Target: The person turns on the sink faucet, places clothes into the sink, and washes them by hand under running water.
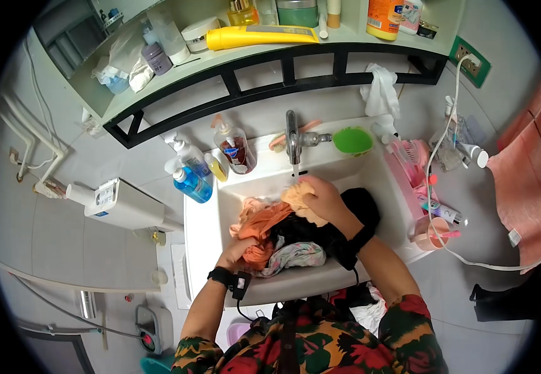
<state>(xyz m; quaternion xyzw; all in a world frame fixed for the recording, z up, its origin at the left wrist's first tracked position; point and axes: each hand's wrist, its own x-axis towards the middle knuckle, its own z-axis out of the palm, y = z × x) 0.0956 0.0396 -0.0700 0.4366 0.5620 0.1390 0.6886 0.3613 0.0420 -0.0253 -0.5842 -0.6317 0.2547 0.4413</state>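
Note:
A white sink (382, 181) holds several pieces of clothing. My left hand (239, 250) is closed on an orange cloth (264, 222) at the sink's left side. Under the running faucet (293, 138), my right hand (325, 201) grips a pale peach cloth (301, 201), and its fingertips are partly hidden. Black clothing (301, 232) lies between and below my hands, with more of it at the right. A white patterned cloth (295, 257) rests along the front of the basin.
Pump bottles, among them a blue one (192, 185), stand on the left ledge. A green dish (353, 141) sits right of the faucet. A pink bin (412, 165) of brushes and a white cable (431, 187) are at the right. Above hangs a loaded shelf (189, 71).

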